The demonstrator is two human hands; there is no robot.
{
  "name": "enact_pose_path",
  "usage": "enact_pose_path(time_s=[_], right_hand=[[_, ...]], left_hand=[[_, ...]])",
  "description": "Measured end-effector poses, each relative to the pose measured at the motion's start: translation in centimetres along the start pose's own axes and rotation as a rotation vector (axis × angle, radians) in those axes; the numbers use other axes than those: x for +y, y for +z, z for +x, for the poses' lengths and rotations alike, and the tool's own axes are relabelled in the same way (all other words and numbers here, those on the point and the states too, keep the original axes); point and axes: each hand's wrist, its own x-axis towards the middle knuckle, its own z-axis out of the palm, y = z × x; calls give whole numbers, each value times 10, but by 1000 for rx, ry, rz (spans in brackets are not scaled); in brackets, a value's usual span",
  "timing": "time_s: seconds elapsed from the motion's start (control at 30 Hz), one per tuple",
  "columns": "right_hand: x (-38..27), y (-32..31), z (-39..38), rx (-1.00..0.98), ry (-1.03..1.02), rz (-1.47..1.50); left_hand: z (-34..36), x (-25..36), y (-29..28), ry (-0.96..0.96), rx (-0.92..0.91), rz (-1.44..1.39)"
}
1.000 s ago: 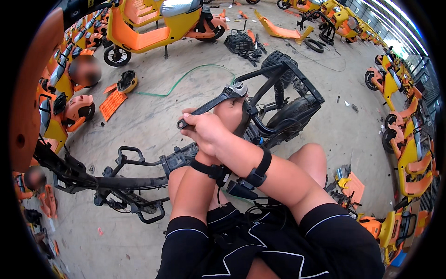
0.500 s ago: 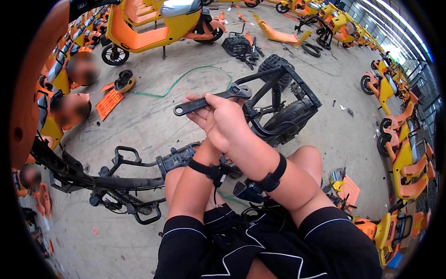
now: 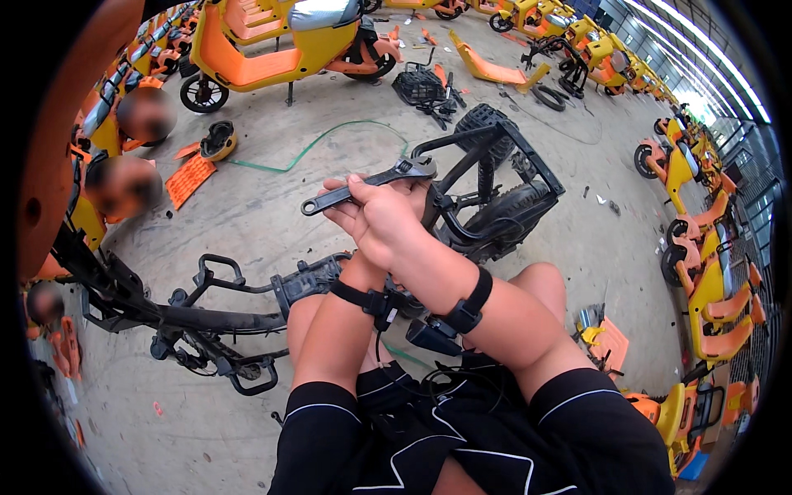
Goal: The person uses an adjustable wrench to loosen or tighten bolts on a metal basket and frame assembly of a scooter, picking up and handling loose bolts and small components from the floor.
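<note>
My right hand [image 3: 375, 214] holds a black adjustable wrench [image 3: 330, 198], thumb on its handle and fingers loosely beneath it. The jaw end rests over or beside my left hand [image 3: 412, 196], which is crossed under my right and mostly hidden. Its fingers cannot be made out. Just past both hands is a stripped black scooter frame [image 3: 544, 169], with a rear wheel [image 3: 503, 210] and rear shock, running across in front of my bent legs toward the lower left. Both forearms wear black straps.
Rows of yellow-orange scooters [image 3: 252, 62] line both sides and the back. On the floor lie an orange mat [image 3: 190, 181], a helmet [image 3: 217, 142], a green strap, black baskets, loose tyres [image 3: 549, 96] and body panels [image 3: 487, 66]. Loose parts [image 3: 606, 338] lie beside my right knee.
My right hand has shifted its grip along the handle toward the jaw, fingers loosening and spreading. The wrench's handle end has risen, then dipped slightly. The whole view has shifted a little.
</note>
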Motion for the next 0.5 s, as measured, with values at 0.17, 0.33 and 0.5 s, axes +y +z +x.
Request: enact_pose_path(time_s=[0.17,0.33,0.5], right_hand=[[9,-12,17,110,-22,-129],[6,-1,22,65,-48,-36],[6,12,22,166,-92,-13]], left_hand=[[7,10,-5,-191,-165,-312],[7,-2,5,-149,-118,-349],[6,-7,11,-165,-116,-436]])
